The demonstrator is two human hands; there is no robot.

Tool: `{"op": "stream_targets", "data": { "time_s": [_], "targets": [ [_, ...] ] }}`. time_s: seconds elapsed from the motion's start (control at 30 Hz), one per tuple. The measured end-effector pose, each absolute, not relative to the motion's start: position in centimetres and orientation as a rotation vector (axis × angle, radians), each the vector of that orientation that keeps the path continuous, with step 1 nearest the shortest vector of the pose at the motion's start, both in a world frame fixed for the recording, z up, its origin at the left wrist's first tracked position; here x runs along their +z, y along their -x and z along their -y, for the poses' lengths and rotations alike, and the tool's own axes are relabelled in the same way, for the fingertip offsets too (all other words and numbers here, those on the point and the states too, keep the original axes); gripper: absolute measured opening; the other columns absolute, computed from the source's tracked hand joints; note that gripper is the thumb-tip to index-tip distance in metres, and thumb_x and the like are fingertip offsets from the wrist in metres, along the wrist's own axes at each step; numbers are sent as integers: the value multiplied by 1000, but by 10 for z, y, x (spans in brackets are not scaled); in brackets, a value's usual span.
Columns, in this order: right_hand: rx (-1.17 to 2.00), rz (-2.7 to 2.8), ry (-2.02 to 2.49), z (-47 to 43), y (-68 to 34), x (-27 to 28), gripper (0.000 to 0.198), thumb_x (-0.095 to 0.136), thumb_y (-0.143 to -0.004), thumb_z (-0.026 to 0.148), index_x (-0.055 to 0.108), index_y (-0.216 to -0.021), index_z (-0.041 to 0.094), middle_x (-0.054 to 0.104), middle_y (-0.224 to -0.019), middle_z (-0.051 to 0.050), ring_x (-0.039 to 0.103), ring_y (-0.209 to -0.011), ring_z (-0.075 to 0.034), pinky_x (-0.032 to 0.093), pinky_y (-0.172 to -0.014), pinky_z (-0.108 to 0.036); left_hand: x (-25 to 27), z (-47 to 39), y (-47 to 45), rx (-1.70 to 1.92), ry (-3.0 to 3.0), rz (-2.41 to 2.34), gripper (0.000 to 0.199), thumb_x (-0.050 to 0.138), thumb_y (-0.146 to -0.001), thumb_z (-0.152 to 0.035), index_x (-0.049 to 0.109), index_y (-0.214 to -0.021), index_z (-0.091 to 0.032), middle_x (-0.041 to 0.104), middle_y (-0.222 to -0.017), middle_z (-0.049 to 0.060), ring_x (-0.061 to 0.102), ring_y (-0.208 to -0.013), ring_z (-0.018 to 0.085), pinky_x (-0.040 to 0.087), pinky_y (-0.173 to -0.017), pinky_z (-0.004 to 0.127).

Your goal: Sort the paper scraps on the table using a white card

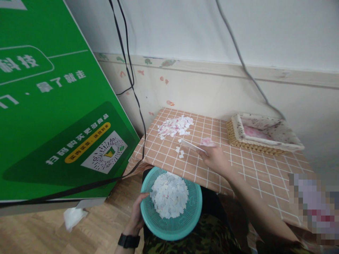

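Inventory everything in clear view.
Colander: one, teal, front centre.
Colander scraps: many, whitish, inside.
Tablecloth: one, brown checked, centre right.
Scrap pile: one, white and pink, tablecloth's left.
Loose scraps: few, white, near pile.
Strip: one, white, over tablecloth.
Unclear item: one, pinkish, beside strip.
Lined basket: one, tan, tablecloth's back right.
Panel: one, green, left.
Cables: several, black and grey, mostly upper half.
Wall: one, whitish, behind.
Bag-like item: one, white, lower left.
Wristband: one, black, left wrist.
Left grip: one, bare, colander's rim.
Right grip: one, bare, on strip.
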State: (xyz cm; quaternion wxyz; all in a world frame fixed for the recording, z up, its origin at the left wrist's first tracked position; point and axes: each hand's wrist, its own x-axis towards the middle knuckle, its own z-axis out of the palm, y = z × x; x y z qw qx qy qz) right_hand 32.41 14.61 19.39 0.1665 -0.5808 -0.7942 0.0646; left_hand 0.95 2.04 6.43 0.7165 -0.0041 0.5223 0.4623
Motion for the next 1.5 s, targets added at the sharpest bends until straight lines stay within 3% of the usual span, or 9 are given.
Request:
{"op": "stream_targets", "data": {
  "time_s": [0.4,0.7,0.83,1.0,1.3,1.5],
  "targets": [
    [196,2217,1672,-148,-326,190,29,44,-87,26,70,-99,21,69,-71,-7,60,-64,-19,36,-57,-26,64,-20,-9,1013,-12,-1118,15,67,-64,-25,71,-71,-12,72,-63,6,68,-65,26,52,-72,41],
    [413,2185,1538,-130,-325,183,28,43,-89,27,69,-97,20,70,-73,-6,61,-62,-19,39,-59,-27,60,-21,-6,1029,-27,-1146,16,69,-64,-26,72,-71,-11,74,-67,7,67,-65,24,50,-72,38],
    [377,2111,1636,-122,-331,182,27,45,-88,29,69,-92,19,67,-66,-6,59,-56,-19,37,-55,-28,58,-22,-5,1028,-38,-1154,17,69,-64,-27,72,-70,-11,73,-67,7,66,-64,24,50,-71,38],
    [537,2131,1532,-116,-322,183,26,44,-88,24,68,-95,21,69,-71,-4,59,-58,-17,38,-56,-27,62,-25,-4,1035,-38,-1178,14,69,-63,-24,71,-68,-12,73,-65,7,66,-62,22,49,-69,35],
    [542,2130,1499,-118,-319,183,23,46,-88,25,68,-91,19,67,-68,-3,56,-55,-14,36,-55,-25,75,-27,-3,1014,-48,-1097,16,66,-68,-23,74,-74,-10,75,-68,8,66,-62,22,50,-66,34],
    [542,2121,1480,-126,-315,184,25,44,-90,27,68,-86,19,67,-66,-3,55,-53,-14,36,-54,-25,75,-29,-3,1038,-36,-1106,10,68,-66,-21,72,-65,-12,72,-59,4,64,-55,19,50,-60,31]
  ]
}}
